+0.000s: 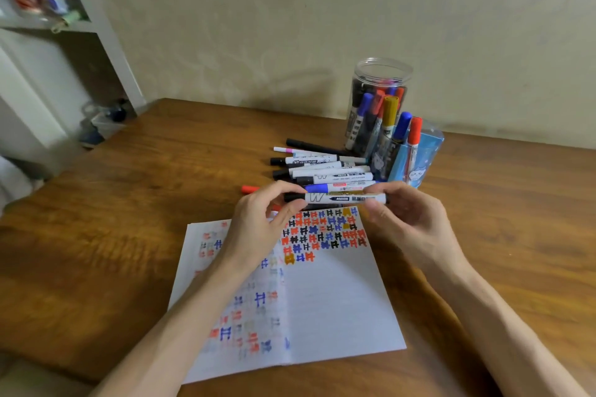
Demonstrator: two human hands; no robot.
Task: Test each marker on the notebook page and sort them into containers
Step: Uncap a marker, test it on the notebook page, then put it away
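Note:
I hold a white marker with a black cap [338, 197] level above the top of the open notebook [335, 300]. My left hand [261, 222] pinches its black cap end, and my right hand [406, 216] grips the other end. The right page carries rows of red, black, blue and gold test marks at its top. A pile of loose markers [322, 167] lies just beyond my hands. Behind it stand a clear round jar [377, 100] and a blue container [416, 155], both holding upright markers.
The notebook lies on a brown wooden table [129, 203] against a cream wall. A white shelf unit [48, 26] with blurred items stands at the far left. A red marker [250, 189] lies left of the pile.

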